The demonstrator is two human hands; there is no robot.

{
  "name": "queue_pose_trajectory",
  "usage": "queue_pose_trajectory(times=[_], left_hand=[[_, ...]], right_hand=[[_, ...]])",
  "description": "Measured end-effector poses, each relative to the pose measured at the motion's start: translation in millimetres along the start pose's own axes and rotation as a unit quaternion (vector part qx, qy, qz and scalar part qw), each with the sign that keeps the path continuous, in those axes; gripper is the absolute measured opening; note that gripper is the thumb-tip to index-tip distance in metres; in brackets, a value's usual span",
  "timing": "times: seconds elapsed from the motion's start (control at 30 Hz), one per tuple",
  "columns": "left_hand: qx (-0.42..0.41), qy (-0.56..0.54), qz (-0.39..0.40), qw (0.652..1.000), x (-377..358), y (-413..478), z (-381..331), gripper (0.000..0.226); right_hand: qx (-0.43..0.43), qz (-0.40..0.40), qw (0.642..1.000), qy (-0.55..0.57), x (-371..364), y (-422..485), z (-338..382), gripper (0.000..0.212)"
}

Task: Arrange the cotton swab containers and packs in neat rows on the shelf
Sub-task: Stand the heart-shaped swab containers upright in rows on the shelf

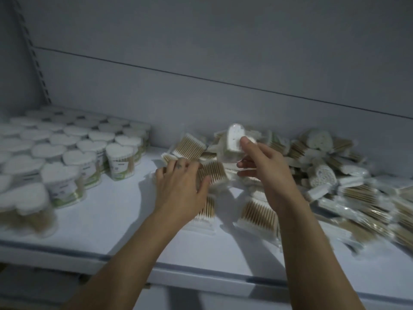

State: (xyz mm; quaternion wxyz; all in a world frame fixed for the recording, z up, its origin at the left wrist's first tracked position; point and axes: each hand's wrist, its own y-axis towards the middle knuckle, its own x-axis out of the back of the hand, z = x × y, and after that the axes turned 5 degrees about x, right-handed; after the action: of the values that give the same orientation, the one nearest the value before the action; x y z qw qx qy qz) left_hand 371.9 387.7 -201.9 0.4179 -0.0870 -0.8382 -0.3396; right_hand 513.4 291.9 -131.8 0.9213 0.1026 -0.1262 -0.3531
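The right hand point(266, 166) holds a heart-shaped pack point(233, 139) raised above the shelf point(107, 220), pinched in its fingers point(250, 144). The left hand point(181, 186) grips a flat pack point(213, 172) on the shelf, fingers bent over it. Containers point(67, 153) stand in rows at left. Loose packs point(335, 175) lie heaped at right.

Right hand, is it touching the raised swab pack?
Touching. The head view shows the right hand pinching the raised swab pack between thumb and fingers.

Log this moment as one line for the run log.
left hand: on flat packs, grip unclear | right hand: pinches raised pack | containers: rowed left | loose heap: right
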Motion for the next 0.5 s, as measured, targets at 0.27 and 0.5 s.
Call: queue_pose_trajectory(times=[0.27,0.5], left_hand=[[0.05,-0.213,-0.061,0.974,46.6,-23.3,34.1,0.066],[0.136,-0.167,-0.089,0.973,55.7,-50.6,87.8,0.052]], right_hand=[[-0.049,0.213,0.976,-0.017,-69.7,0.8,11.3,0.065],[0.023,0.276,0.954,-0.117,-137.4,-13.6,13.4,0.029]])
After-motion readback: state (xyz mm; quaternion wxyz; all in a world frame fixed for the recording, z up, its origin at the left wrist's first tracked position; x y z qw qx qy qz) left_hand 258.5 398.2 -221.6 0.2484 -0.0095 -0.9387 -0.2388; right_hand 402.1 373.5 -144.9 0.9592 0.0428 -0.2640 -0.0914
